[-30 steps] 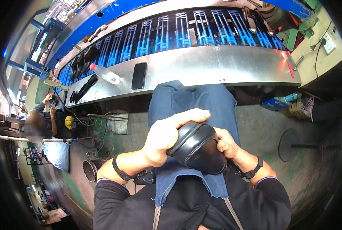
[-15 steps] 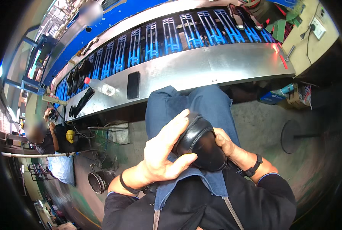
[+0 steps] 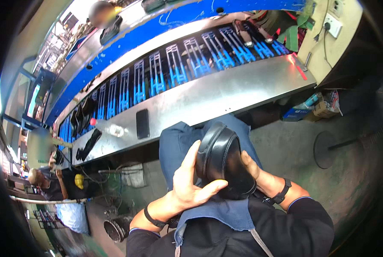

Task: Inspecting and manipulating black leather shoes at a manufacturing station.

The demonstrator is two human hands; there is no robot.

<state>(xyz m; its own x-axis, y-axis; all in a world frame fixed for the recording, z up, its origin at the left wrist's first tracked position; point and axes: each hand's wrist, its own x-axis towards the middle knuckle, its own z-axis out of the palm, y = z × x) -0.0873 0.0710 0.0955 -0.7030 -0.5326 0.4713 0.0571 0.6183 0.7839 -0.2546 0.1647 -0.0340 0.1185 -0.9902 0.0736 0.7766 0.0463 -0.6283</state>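
Note:
A black leather shoe (image 3: 219, 160) with a stitched seam is held over my lap, above the blue apron. Along its left side lies my left hand (image 3: 189, 182), the fingers stretched up the side and the thumb across the upper. My right hand (image 3: 253, 167) grips the shoe from the right, its thumb showing against the edge and the other fingers hidden behind. Both hands press the shoe between them.
Ahead runs a metal bench edge (image 3: 178, 107) beside a conveyor of blue racks (image 3: 178, 77). A dark phone (image 3: 142, 123), a clear bottle (image 3: 110, 128) and black pieces (image 3: 88, 145) lie on it. A person (image 3: 50, 182) sits at the left. A round stand base (image 3: 324, 150) is on the right floor.
The shoe has turned a little between my hands and now shows more of its far end. My left hand has shifted slightly down its side. The whole view has tilted.

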